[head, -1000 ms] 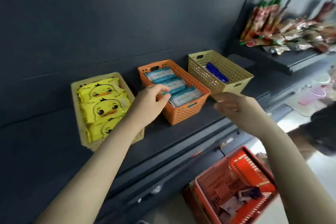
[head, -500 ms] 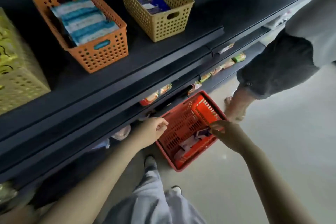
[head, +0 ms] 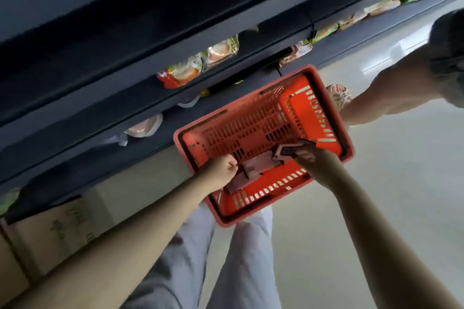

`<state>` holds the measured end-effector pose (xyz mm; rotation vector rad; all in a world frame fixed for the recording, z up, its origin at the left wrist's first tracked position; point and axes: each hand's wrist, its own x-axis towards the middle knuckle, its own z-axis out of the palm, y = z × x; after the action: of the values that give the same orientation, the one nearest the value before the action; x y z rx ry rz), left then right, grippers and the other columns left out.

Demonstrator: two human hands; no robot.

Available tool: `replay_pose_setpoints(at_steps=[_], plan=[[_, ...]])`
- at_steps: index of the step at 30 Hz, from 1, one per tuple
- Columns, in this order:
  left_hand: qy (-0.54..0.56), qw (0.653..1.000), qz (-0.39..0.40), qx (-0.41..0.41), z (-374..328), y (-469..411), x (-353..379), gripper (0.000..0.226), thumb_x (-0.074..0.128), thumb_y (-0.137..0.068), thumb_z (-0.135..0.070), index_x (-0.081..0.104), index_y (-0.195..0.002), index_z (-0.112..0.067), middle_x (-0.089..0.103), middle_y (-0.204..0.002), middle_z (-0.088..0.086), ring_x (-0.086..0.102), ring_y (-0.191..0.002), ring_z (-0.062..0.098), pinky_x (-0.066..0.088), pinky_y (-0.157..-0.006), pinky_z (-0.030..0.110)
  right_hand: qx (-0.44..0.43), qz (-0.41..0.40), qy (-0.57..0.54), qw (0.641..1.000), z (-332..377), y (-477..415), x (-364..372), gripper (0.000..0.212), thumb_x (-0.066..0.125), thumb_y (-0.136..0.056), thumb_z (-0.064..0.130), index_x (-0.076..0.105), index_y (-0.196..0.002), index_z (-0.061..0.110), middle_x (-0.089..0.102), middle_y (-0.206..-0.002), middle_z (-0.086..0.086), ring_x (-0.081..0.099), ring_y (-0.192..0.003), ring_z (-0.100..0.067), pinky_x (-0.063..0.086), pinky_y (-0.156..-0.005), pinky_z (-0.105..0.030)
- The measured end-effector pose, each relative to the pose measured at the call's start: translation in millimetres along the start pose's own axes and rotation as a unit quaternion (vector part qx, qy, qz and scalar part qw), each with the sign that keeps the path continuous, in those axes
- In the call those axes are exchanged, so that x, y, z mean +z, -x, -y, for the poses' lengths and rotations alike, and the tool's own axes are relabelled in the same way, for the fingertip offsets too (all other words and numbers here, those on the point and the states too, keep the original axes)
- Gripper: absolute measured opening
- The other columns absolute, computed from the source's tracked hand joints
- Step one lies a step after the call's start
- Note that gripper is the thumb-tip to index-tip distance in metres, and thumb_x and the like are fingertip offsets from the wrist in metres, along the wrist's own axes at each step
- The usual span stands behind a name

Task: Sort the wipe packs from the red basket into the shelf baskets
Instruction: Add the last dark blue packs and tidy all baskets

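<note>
Pale floor (head: pixel 381 183) carries the red basket (head: pixel 324 118), where the right hand (head: pixel 313 160) pinches 1 purple wipe pack (head: pixel 286 152) by its edge, a hold likely to slip; left hand (head: pixel 221 169) curls beside pale packs (head: pixel 256 168), grip unclear.

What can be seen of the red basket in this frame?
The red basket is rectangular plastic, with slotted walls and floor and a thick rim. It sits upright on the pale floor beside the dark shelving, in front of the person's legs. Mostly bare inside, it holds a few packs along its near side. The right hand grips a purple pack inside it; the left hand is curled over pale packs.
</note>
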<state>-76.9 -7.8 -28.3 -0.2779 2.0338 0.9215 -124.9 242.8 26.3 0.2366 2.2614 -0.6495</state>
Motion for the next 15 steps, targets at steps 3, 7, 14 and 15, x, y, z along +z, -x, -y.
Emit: replay_pose_setpoints(at_steps=[3, 7, 14, 15], plan=[[0.007, 0.999, 0.017, -0.036, 15, -58, 44, 0.03, 0.053, -0.096, -0.022, 0.058, -0.121, -0.006, 0.064, -0.121, 0.015, 0.06, -0.111, 0.028, 0.047, -0.095, 0.036, -0.002, 0.019, 0.041, 0.999, -29, -58, 18, 0.028, 0.058, -0.092, 0.015, 0.065, -0.119, 0.01, 0.067, -0.117, -0.008, 0.063, -0.105, -0.026, 0.047, -0.085, -0.031], [0.004, 0.998, 0.013, -0.067, 24, -117, 84, 0.022, 0.056, -0.095, -0.025, 0.06, -0.108, -0.007, 0.064, -0.117, 0.017, 0.06, -0.103, 0.028, 0.047, -0.086, 0.035, -0.03, 0.058, 0.094, 0.993, -66, -122, 37, 0.035, 0.064, -0.089, 0.015, 0.063, -0.124, 0.016, 0.065, -0.12, -0.014, 0.062, -0.097, -0.028, 0.045, -0.074, -0.029], [0.019, 0.994, 0.004, -0.104, 23, -156, 121, 0.043, 0.061, -0.092, -0.031, 0.052, -0.13, -0.013, 0.056, -0.131, 0.008, 0.055, -0.117, 0.024, 0.046, -0.096, 0.036, -0.042, 0.129, 0.122, 0.983, -98, -167, 59, 0.048, 0.063, -0.09, 0.028, 0.05, -0.137, 0.029, 0.058, -0.126, -0.011, 0.059, -0.102, -0.026, 0.054, -0.078, -0.036], [0.021, 0.995, 0.001, -0.103, 24, -157, 124, 0.043, 0.063, -0.09, -0.032, 0.053, -0.127, -0.014, 0.058, -0.128, 0.006, 0.057, -0.114, 0.023, 0.047, -0.094, 0.036, -0.049, 0.132, 0.133, 0.981, -100, -170, 61, 0.049, 0.063, -0.09, 0.03, 0.049, -0.136, 0.031, 0.058, -0.125, -0.008, 0.059, -0.101, -0.025, 0.053, -0.075, -0.034]])
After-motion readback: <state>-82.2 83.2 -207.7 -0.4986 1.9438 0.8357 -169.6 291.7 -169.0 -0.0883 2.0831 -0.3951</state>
